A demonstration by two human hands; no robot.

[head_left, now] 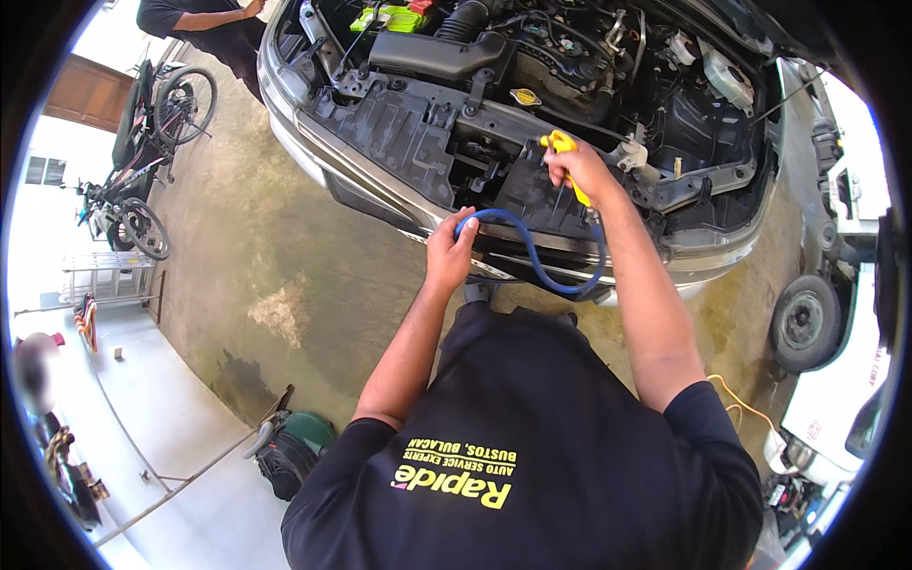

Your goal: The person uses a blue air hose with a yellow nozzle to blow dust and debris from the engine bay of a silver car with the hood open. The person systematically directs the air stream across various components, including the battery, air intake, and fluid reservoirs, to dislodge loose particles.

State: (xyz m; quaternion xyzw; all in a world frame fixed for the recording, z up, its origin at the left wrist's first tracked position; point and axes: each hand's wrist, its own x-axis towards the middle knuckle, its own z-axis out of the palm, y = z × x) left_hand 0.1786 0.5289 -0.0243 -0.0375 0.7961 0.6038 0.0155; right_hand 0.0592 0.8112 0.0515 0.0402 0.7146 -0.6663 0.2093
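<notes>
A yellow air blow gun (562,142) is in my right hand (589,177), its nozzle end over the front of a car's open engine bay (380,128). Fingers wrap round its grip. From the bottom of the gun a blue air hose (532,255) hangs in a loop in front of the bumper. My left hand (448,249) is closed on another stretch of that hose, near the car's front edge. Behind the gun lies the engine (560,71), with a yellow cap (523,97) on the near crossmember.
A battery with a bright green cover (388,17) sits at the bay's far left. Bicycles (147,228) and a ladder (104,271) stand at left, where another person (214,28) is partly visible. At right are a white vehicle (836,399) and a wheel (806,324).
</notes>
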